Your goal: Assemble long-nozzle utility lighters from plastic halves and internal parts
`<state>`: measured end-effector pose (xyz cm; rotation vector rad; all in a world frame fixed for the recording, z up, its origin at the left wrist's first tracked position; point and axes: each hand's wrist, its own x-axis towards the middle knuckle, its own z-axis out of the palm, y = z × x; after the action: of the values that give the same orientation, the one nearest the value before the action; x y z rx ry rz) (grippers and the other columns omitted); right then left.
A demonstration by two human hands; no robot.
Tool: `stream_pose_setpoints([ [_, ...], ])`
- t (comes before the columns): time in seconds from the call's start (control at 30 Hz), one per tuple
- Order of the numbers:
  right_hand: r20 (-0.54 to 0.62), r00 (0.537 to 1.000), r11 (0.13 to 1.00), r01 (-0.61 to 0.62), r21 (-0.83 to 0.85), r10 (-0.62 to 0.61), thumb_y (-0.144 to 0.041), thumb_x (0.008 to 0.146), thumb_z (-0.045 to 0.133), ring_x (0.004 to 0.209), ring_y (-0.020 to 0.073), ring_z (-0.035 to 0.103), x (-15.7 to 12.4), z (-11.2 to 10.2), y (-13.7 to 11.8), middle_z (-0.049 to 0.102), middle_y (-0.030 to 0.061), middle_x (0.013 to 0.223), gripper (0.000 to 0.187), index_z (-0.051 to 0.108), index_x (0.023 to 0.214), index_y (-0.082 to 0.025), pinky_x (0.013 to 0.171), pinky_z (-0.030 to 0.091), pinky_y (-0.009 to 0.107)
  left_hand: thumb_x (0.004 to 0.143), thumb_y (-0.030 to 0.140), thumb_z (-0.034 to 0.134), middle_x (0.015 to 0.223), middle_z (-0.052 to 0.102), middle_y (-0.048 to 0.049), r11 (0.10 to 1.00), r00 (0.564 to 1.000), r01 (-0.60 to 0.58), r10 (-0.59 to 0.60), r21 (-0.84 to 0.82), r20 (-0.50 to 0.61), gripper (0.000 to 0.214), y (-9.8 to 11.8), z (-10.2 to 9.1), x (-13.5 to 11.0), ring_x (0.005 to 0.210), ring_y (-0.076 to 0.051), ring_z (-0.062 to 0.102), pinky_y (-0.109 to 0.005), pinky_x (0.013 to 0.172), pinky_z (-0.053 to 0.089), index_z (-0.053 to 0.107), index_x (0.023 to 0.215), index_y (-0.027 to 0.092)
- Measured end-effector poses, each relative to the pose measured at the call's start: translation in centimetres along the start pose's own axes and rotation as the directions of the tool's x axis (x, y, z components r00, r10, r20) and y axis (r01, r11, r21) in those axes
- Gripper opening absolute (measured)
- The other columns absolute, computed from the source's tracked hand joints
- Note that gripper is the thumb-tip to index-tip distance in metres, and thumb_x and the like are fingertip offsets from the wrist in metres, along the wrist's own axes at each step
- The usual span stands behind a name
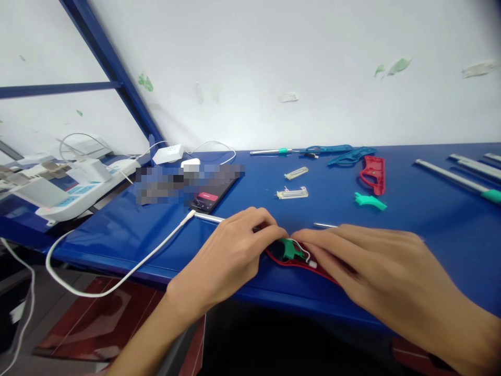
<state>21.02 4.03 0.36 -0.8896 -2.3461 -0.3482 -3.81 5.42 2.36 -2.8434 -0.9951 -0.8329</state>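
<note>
A white wall with patches of peeled paint (274, 52) stands behind a glossy blue tabletop (250, 201). At its near edge, between the two bare hands, is an elongated red plastic handle shell (324, 272), its hollow side facing up. The left hand (238, 248) is bent narrowly over the shell's left end, and the right hand (376, 266) grips its right part with fingers close together; what the fingertips press on is partly hidden. Inside the shell lie a small green plastic part (289, 249) and a thin white wire (302, 246) ending in a white connector (312, 265).

Left of the shell, a silver metal rod (207, 216) emerges from behind the left hand. Just beyond the shell, a slim silver shaft (324, 225) shows past the right hand. Farther beyond lie two cream-coloured plastic frames (291, 194), and beyond to the right a bright green plastic piece (371, 202), a second red handle half (376, 166) and blue plastic handle halves (350, 156). Well to the shell's right are several silver tubes (450, 173); well to its left, a black phone (219, 190), a white cable (156, 264) and a white power strip (86, 188).
</note>
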Motion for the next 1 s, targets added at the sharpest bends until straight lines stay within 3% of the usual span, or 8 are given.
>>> stream_pose_setpoints([
  [0.33, -0.040, 0.999, 0.999, -0.031, 0.027, 0.032, -0.020, 0.109, 0.053, 0.074, 0.0167, 0.074, -0.16, -0.03, -0.16, 0.082, -0.0029, 0.098, 0.019, 0.064, 0.122, -0.027, 0.061, 0.043, 0.034, 0.091, -0.012, 0.043, 0.104, 0.065, -0.0055, 1.000, 1.000, 0.005, -0.005, 0.013, 0.018, 0.044, 0.10, 0.03, -0.08, 0.086, -0.016, 0.060, -0.027, 0.074, 0.048, 0.069, 0.114, 0.013],
  [0.6, -0.051, 0.998, 0.998, -0.047, 0.031, 0.049, -0.017, 0.107, 0.057, 0.075, 0.0160, 0.073, 0.00, -0.10, -0.22, 0.081, -0.0037, 0.097, 0.020, 0.067, 0.120, -0.027, 0.058, 0.041, 0.033, 0.091, -0.012, 0.044, 0.105, 0.064, -0.0050, 1.000, 0.999, 0.008, -0.009, 0.024, 0.036, 0.042, 0.22, -0.01, 0.07, 0.086, -0.016, 0.059, -0.028, 0.074, 0.048, 0.068, 0.113, 0.013],
  [1.0, -0.097, 0.995, 0.999, -0.011, 0.034, 0.014, -0.012, 0.105, 0.059, 0.081, 0.0150, 0.072, 0.79, -0.69, -0.47, 0.081, -0.0034, 0.091, 0.019, 0.074, 0.111, -0.023, 0.068, 0.047, 0.030, 0.091, -0.011, 0.045, 0.105, 0.065, -0.0045, 0.999, 0.999, 0.004, -0.006, 0.044, 0.040, 0.039, 0.12, 0.13, -0.12, 0.085, -0.016, 0.060, -0.028, 0.072, 0.047, 0.067, 0.112, 0.014],
])
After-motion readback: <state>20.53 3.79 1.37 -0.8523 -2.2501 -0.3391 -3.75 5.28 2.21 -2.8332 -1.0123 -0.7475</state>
